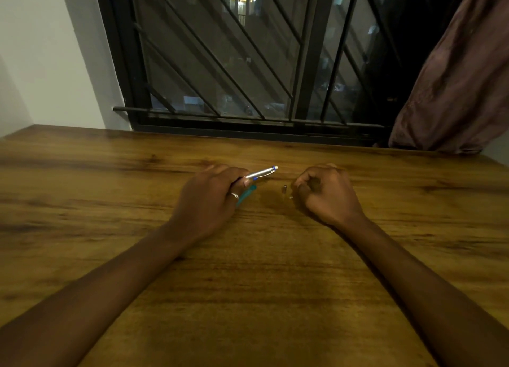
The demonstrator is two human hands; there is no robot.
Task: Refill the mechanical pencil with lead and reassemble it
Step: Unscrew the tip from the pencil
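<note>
My left hand (pixel 214 196) grips a silver mechanical pencil (pixel 261 172) with blue accents; its free end points up and to the right. A teal object (pixel 246 195), perhaps a lead case, sticks out under the same hand. A small dark metal cap (pixel 284 188) lies on the wooden table (pixel 275 284) between my hands. My right hand (pixel 327 193) rests on the table to the right of the cap, fingers curled. A tiny pale piece (pixel 291 197) shows at its fingertips; whether it is held I cannot tell.
A barred dark window (pixel 234 63) runs along the table's far edge. A brown curtain (pixel 454 77) hangs at the back right. A white wall (pixel 41 49) stands at the back left.
</note>
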